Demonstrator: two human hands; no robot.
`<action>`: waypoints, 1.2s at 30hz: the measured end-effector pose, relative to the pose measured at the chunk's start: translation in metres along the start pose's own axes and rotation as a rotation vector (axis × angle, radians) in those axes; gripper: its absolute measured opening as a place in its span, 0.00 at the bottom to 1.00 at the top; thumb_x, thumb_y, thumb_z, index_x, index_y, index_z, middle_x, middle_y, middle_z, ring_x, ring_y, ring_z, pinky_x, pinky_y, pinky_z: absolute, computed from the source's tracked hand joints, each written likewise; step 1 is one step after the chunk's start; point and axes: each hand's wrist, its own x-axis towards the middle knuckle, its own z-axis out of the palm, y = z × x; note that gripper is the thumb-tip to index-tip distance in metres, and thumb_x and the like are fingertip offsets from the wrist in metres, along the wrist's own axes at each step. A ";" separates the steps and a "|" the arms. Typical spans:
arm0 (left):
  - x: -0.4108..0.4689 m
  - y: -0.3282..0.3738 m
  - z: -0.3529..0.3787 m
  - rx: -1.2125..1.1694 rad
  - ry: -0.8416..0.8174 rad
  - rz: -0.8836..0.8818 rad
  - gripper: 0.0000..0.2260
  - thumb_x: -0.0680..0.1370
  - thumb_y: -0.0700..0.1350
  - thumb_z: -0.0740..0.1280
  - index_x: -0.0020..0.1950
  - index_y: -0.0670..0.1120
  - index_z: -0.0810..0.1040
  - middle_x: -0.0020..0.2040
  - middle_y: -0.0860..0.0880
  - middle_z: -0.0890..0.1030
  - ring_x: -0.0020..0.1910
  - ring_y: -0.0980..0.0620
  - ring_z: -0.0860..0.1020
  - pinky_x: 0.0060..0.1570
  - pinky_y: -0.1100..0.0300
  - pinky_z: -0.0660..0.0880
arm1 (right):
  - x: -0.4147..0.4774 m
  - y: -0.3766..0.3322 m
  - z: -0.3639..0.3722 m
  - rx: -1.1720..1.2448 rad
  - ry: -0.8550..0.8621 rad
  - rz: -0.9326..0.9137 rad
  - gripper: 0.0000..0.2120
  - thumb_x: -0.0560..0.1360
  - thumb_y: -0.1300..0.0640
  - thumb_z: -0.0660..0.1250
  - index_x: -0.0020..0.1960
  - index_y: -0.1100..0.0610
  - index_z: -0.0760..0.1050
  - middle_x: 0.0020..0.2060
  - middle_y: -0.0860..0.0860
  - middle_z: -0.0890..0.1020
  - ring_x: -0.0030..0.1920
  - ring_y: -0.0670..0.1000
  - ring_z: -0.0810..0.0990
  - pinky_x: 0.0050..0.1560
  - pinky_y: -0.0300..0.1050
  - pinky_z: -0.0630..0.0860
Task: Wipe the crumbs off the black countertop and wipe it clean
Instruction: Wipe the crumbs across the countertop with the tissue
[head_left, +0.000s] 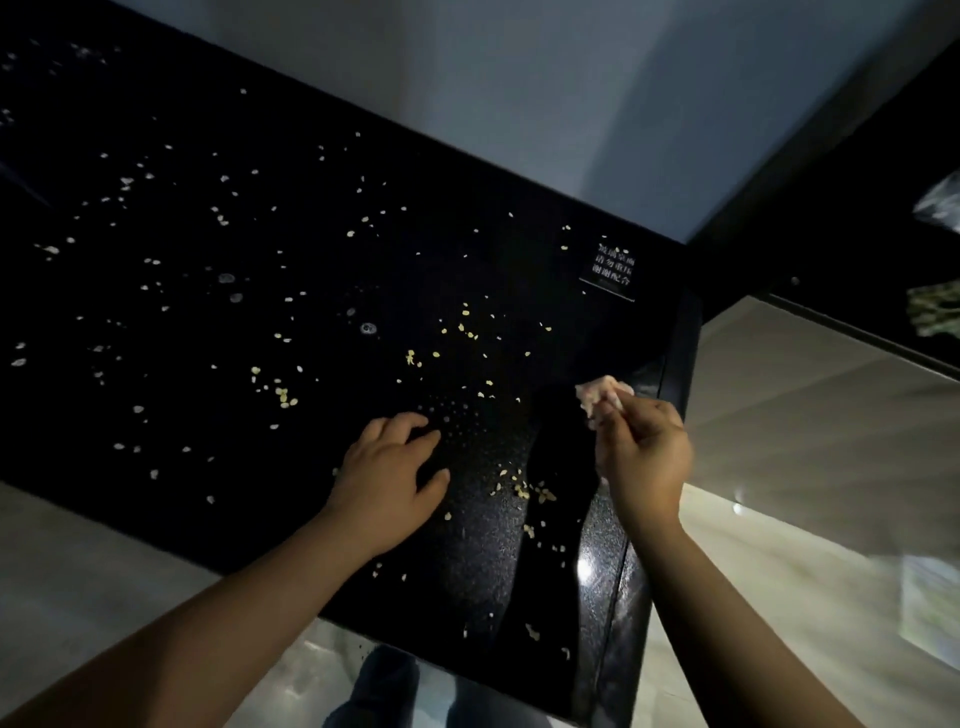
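Ahead and left of the left hand's fingers (400, 422) the desk (208, 130) lies flat and open, strewn with crumbs (283, 397). Beyond the right hand's fingers (631, 413) sits a small sign (613, 270), the wall (519, 78) behind it.

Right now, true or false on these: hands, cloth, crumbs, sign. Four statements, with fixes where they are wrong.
1. The right hand pinches a crumpled pale cloth near the right edge of the countertop. True.
2. The left hand grips a sponge. False: it holds nothing, and its fingers are spread over the countertop.
3. The countertop is already free of crumbs. False: crumbs lie scattered across most of it.
4. A small sign with white lettering sits near the far right corner. True.
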 end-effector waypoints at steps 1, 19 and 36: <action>0.002 -0.002 -0.003 -0.040 -0.007 0.009 0.27 0.77 0.60 0.57 0.71 0.48 0.70 0.69 0.55 0.66 0.67 0.54 0.63 0.65 0.61 0.63 | 0.000 -0.001 -0.001 0.011 0.019 0.016 0.09 0.75 0.62 0.70 0.54 0.56 0.83 0.44 0.51 0.78 0.46 0.37 0.76 0.49 0.23 0.66; 0.152 0.027 -0.050 -0.090 0.183 0.103 0.17 0.78 0.48 0.64 0.66 0.46 0.74 0.61 0.53 0.74 0.57 0.55 0.72 0.55 0.63 0.71 | 0.187 0.019 0.038 0.082 0.242 0.184 0.12 0.74 0.50 0.67 0.54 0.51 0.83 0.44 0.47 0.85 0.45 0.42 0.82 0.50 0.44 0.80; 0.249 0.024 -0.043 0.087 0.183 0.175 0.23 0.73 0.54 0.55 0.57 0.42 0.80 0.52 0.47 0.80 0.51 0.45 0.79 0.48 0.57 0.75 | 0.287 0.027 0.127 -0.053 0.253 0.127 0.10 0.76 0.59 0.66 0.55 0.61 0.82 0.49 0.58 0.82 0.47 0.51 0.83 0.56 0.39 0.76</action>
